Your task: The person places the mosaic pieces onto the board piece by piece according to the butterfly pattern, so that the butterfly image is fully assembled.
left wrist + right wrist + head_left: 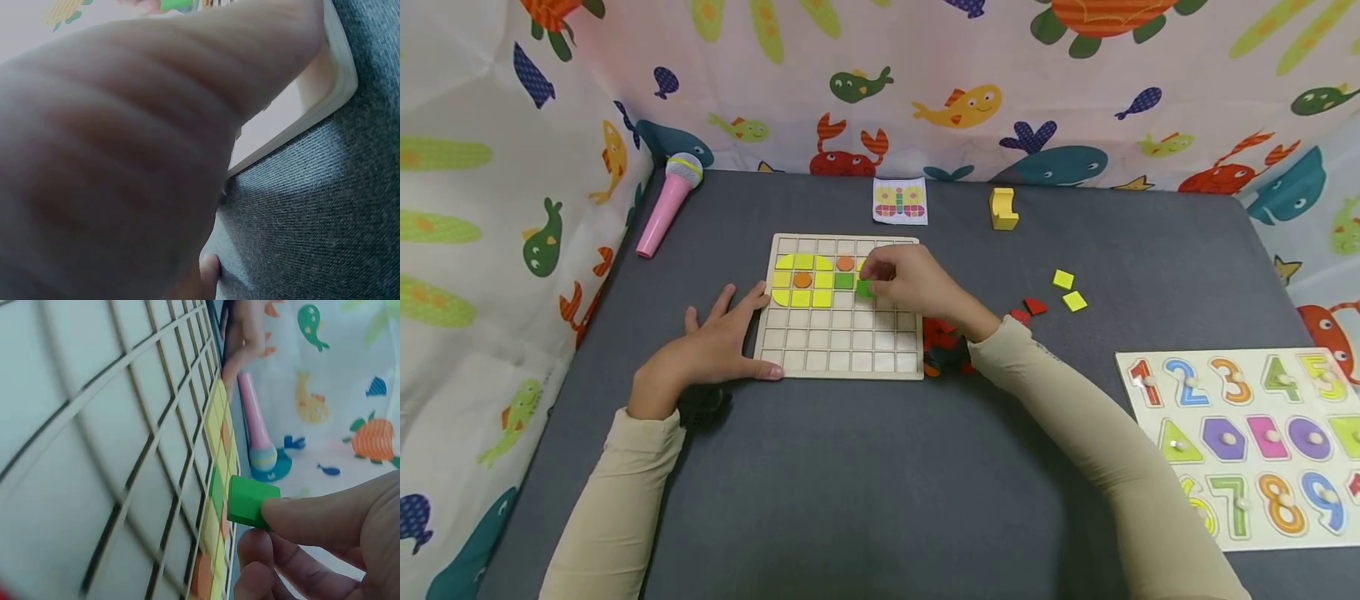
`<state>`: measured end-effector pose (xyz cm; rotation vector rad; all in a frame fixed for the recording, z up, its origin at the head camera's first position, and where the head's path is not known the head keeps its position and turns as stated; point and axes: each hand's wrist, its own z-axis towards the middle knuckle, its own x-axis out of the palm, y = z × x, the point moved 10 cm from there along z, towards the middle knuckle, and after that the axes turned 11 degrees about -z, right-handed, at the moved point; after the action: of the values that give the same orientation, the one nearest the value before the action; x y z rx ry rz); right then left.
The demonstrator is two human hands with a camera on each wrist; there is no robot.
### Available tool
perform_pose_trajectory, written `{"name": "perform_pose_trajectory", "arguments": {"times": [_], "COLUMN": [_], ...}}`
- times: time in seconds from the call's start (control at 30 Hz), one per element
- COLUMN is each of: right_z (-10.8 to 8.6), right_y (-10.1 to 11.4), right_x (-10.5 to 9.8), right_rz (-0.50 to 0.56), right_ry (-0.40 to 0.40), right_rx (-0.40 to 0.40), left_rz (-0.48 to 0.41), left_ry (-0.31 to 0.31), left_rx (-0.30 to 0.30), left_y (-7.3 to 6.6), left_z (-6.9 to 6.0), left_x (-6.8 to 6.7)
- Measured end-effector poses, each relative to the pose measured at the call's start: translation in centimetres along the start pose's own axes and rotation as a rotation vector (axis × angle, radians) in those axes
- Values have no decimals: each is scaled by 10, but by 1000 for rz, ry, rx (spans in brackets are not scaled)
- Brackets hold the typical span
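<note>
Right-hand grip: thumb and fingers of the right hand (906, 275) are pinching a green square tile (249, 499) by one side.
Green tile: it is hovering tilted above the wooden grid board (842, 339), in the board's far half, right of a seated green tile (844, 281).
Left hand: the left hand (715, 342) is lying along the board's left edge, fingers spread and thumb on the near left corner, probably steadying it.
Pattern card: a small pattern card (900, 202) is lying near the tabletop's (850, 467) far edge, serving, it seems, as a guide.
Clean seating: good placing is likely calling for levelling the tile, squaring its sides with the cell, lowering it straight and pressing lightly without nudging its neighbours.
</note>
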<state>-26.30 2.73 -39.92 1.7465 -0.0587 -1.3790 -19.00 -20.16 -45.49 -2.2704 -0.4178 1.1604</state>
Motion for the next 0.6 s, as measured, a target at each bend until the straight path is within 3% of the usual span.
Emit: {"name": "perform_pose_trajectory", "arguments": {"times": [0.17, 0.6], "right_z": [13, 23], "right_y": [16, 37], "right_x": [14, 34], "right_rz": [-50, -324], "right_ry": [-5, -19], "right_rx": [-36, -136], "left_rz": [2, -6], "left_ry": [5, 10], "left_rx": [-5, -12], "left_y": [-1, -2], "left_z": [2, 2], "left_x": [1, 1]}}
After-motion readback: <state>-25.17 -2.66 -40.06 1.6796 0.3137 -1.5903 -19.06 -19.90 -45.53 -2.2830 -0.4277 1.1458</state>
